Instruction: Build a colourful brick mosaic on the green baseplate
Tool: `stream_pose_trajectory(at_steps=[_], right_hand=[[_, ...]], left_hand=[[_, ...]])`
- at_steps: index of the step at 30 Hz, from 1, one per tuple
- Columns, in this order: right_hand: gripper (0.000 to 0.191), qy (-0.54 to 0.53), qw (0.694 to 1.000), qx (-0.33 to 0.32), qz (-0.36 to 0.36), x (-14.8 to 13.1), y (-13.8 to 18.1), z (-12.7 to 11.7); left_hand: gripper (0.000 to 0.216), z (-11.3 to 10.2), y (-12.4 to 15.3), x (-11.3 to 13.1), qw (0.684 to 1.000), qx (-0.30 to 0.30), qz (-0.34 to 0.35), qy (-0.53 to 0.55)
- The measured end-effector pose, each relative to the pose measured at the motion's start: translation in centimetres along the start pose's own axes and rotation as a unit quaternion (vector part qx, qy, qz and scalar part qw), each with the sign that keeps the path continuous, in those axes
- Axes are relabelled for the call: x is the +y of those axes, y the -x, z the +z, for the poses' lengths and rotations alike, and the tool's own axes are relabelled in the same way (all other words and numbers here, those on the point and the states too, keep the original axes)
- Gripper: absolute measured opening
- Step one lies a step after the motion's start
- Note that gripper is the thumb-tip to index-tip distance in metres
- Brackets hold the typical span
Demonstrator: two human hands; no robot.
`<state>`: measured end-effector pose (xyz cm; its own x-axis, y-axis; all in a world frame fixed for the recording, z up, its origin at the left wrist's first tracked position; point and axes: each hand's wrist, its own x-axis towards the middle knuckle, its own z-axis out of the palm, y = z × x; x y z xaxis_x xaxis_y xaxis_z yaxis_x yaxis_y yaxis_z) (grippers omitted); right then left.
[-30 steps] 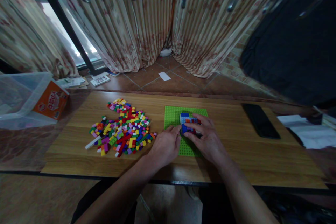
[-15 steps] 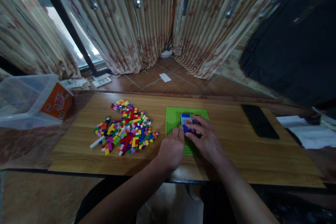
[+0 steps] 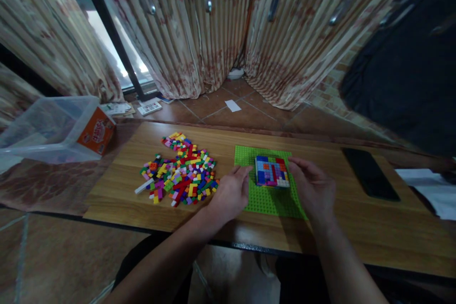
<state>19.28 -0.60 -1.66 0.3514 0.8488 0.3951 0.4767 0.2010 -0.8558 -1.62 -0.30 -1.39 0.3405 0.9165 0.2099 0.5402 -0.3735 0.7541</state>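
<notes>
A square build of many-coloured toy bricks (image 3: 272, 171) sits on a green studded baseplate (image 3: 270, 205), its top a patchwork of blue, red, orange and white. Just left of the build is my left hand (image 3: 231, 192), index finger stretched toward it and the other fingers loosely bent; nothing shows in it. On the other side, my right hand (image 3: 315, 187) is open, its fingers reaching over the baseplate's right edge near the build. Neither hand appears to grip the bricks. A heap of loose toy bricks (image 3: 188, 171) lies left of my left hand.
The wooden table (image 3: 121, 175) carries a black phone (image 3: 370, 173) at its right. Beyond the left end stands a clear plastic bin (image 3: 60, 128) with an orange label. White papers (image 3: 427, 190) lie past the right end. Curtains (image 3: 199, 33) hang behind.
Both hands have come off the brick build, the right one moving right and the left slightly left of it. The build's top is now uncovered. The whole view has shifted.
</notes>
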Motion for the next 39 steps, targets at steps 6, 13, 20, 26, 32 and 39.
stream_pose_trajectory(at_steps=[6,13,20,26,32,39], right_hand=[[0.011,0.016,0.992,-0.070,-0.103,-3.6,2.9,2.9],[0.020,0.073,0.946,-0.272,-0.158,-4.9,5.7,7.1],[0.025,0.137,0.934,-0.279,-0.177,-4.1,5.5,9.3],[0.023,0.180,0.925,-0.284,-0.180,-4.2,5.7,10.2],[0.021,0.090,0.950,-0.271,-0.125,-5.0,5.5,9.8],[0.013,-0.026,0.983,-0.181,0.000,-5.4,3.7,5.7]], left_hand=[[0.030,-4.1,-1.5,-2.3,0.983,0.168,-0.036,0.067],[0.028,-6.6,-2.4,-4.7,0.950,0.252,-0.103,0.154],[0.028,-6.7,-2.2,-4.7,0.953,0.236,-0.097,0.167],[0.031,-6.8,-1.9,-4.8,0.960,0.212,-0.099,0.152],[0.027,-6.8,-1.8,-3.9,0.975,0.170,-0.098,0.104],[0.028,-5.3,-1.7,-2.9,0.986,0.099,-0.088,0.102]])
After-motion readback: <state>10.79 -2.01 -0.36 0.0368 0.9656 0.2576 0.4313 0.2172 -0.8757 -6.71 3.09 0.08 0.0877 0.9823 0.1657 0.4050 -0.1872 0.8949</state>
